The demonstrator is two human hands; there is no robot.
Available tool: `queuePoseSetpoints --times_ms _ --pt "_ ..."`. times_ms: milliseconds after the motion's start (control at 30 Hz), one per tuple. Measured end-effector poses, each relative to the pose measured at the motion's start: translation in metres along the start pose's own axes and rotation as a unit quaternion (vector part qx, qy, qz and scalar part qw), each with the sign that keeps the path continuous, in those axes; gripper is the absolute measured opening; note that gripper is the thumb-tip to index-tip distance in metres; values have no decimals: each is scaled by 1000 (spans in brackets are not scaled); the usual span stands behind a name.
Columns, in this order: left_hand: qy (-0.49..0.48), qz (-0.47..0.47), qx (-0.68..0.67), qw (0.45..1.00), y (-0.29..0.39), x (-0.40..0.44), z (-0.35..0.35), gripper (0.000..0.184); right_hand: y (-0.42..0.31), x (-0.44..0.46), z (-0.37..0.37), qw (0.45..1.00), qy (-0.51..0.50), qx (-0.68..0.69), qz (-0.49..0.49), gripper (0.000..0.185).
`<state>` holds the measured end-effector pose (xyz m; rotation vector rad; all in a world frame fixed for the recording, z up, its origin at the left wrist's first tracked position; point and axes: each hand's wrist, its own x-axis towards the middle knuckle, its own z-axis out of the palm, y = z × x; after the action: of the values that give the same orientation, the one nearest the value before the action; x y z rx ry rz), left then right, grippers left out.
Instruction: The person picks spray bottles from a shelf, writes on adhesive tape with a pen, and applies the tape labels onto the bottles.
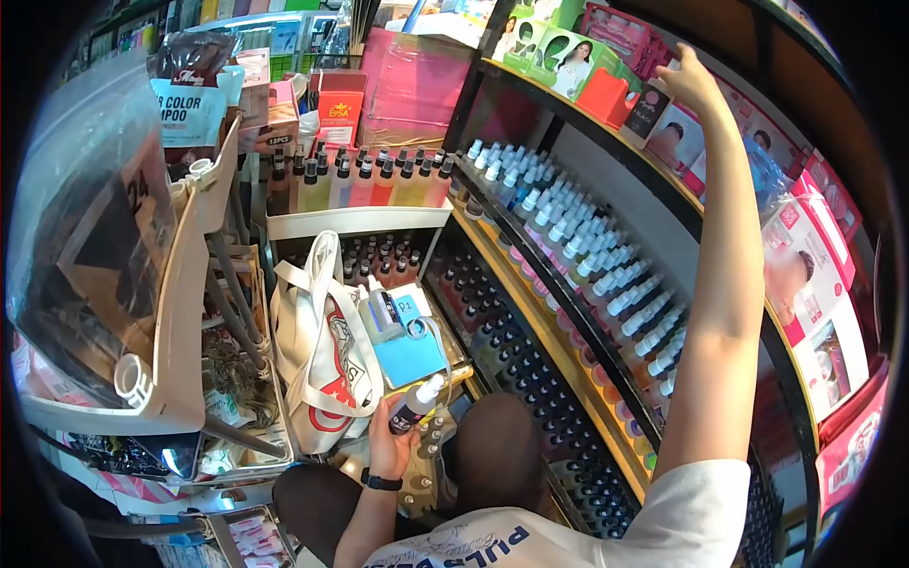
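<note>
My left hand (390, 443), with a black band at the wrist, is closed around a small spray bottle (415, 405) with a white top and dark label, held low in front of my knees. My right arm is stretched up to the upper shelf at the right. There my right hand (689, 80) is at the pink boxes (625, 36), above a small black box (648, 106); some fingers are bent and one points up. Whether it touches or holds anything is too small to tell. Below it, rows of white-capped spray bottles (578, 241) fill the middle shelf.
A white tote bag (327, 355) stands beside a blue notebook (412, 352) and a clear bottle (381, 317) on a trolley. Black-capped bottles (379, 185) line its top tier. At left is a plastic cart (189, 312). Shelf edges (559, 346) run close on the right.
</note>
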<state>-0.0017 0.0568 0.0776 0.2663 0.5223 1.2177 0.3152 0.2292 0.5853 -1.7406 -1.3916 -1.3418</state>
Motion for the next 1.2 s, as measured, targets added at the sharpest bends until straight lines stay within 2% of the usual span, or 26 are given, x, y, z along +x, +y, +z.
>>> queuePoseSetpoints --times_ms 33,67,133,200,267,300,367,467,533,667,800,867,933,1000,1067,1133,1200 --pt "5 1 8 1000 1 -2 3 37 -1 -4 2 990 107 -80 -52 42" --pt "10 3 16 1000 1 -2 5 37 -14 -12 -10 990 107 -80 -53 42" --pt "9 -3 5 1000 2 -3 5 38 -67 -46 -53 964 189 15 -184 30" --pt "5 -13 -17 1000 0 -3 5 42 -107 -90 -62 956 17 212 -203 18" --pt "3 -12 -21 1000 -3 -2 4 42 -130 -124 -37 920 -280 211 -174 19" --pt "0 -12 -21 1000 -3 -1 3 43 -135 -136 -10 897 -383 132 -179 22" --pt "-5 -7 -20 1000 -3 -1 2 43 -126 -160 68 873 -459 33 -164 25" --pt "-15 -6 -9 1000 -3 1 -2 42 -96 -174 145 903 -409 53 -118 29" --pt "-13 -1 -6 1000 1 2 -2 41 -80 -184 184 892 -435 118 -9 32" --pt "-8 -6 1 1000 6 4 3 38 -71 -194 216 890 -437 129 19 33" --pt "2 -5 9 1000 0 8 2 38 -84 -191 188 882 -443 162 -15 26" --pt "12 -1 23 1000 -2 10 -3 37 -94 -187 170 938 -284 164 -108 19" --pt "18 -8 15 1000 -2 12 -4 37 -110 -173 107 953 -171 170 -181 12" --pt "22 -15 1 1000 -3 11 -3 37 -114 -156 36 940 -127 220 -226 10" --pt "30 -28 -9 999 0 6 -1 37 -122 -138 -44 920 -217 312 -95 14" --pt "27 -35 -34 998 0 5 4 36 -104 -112 -78 895 -220 349 -166 16" --pt "19 -36 -33 999 -2 4 4 37 -85 -83 -116 891 -272 330 -152 16"
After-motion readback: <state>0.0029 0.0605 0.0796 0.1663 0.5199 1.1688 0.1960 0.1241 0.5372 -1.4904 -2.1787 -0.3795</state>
